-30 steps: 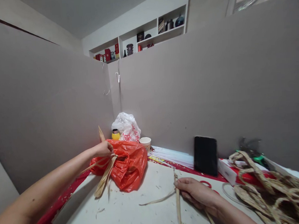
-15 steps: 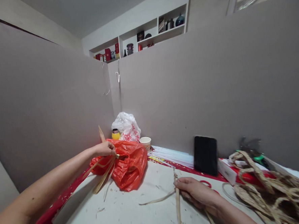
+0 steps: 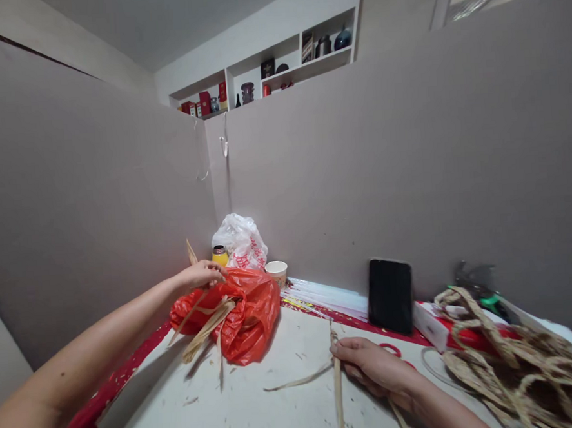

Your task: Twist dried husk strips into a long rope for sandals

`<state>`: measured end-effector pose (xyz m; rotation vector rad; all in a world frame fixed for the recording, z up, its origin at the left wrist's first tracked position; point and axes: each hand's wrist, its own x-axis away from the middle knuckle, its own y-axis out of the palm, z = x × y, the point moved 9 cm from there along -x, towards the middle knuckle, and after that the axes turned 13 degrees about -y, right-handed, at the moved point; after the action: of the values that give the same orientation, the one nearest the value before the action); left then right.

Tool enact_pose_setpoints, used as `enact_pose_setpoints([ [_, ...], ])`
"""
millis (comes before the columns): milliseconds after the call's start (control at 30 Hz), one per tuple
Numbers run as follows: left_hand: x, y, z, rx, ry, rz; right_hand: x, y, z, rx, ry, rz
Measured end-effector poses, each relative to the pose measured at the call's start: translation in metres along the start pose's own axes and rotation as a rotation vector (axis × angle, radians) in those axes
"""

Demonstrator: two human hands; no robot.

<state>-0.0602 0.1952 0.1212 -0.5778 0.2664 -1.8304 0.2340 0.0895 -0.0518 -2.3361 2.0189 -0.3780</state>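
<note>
My left hand (image 3: 201, 275) reaches to the top of a red plastic bag (image 3: 246, 313) at the back left of the white tabletop (image 3: 259, 409). Dried straw strips (image 3: 206, 328) hang out of the bag's mouth just under that hand; the fingers pinch at the bag's upper edge and one strip. My right hand (image 3: 367, 364) rests on the table near the middle, closed around a thin bundle of straw strips (image 3: 338, 391) that runs toward me, with one loose strip (image 3: 299, 380) trailing off to the left.
A white plastic bag (image 3: 242, 241), a yellow bottle (image 3: 219, 255) and a paper cup (image 3: 276, 272) stand in the corner. A black phone (image 3: 390, 296) leans on the grey partition. A braided straw pile (image 3: 512, 355) lies right, over a red-and-white box (image 3: 436, 327). Red scissors (image 3: 396, 349) lie behind my right hand.
My left hand has shifted slightly right onto the bag's top. The strips it held have dropped and now hang from the bag's mouth. My right hand has stayed put.
</note>
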Motion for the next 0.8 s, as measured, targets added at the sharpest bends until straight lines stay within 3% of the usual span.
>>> enact_pose_setpoints([
  [133, 0.008, -0.012, 0.024, 0.202, 0.076, -0.019, 0.000, -0.001, 0.002, -0.018, 0.008, 0.009],
  [333, 0.028, -0.049, 0.069, 0.370, 0.211, 0.061, -0.005, -0.001, 0.008, -0.036, -0.021, -0.002],
  [633, 0.087, -0.111, 0.164, 0.460, 0.518, 0.165, -0.005, 0.000, 0.004, 0.012, -0.044, -0.009],
  [733, 0.096, -0.113, 0.177, 0.438, 0.568, 0.151, -0.003, 0.002, 0.001, 0.035, -0.040, -0.002],
  [800, 0.084, -0.099, 0.169, 0.268, 0.439, 0.154, -0.002, 0.002, -0.001, 0.030, -0.051, 0.004],
])
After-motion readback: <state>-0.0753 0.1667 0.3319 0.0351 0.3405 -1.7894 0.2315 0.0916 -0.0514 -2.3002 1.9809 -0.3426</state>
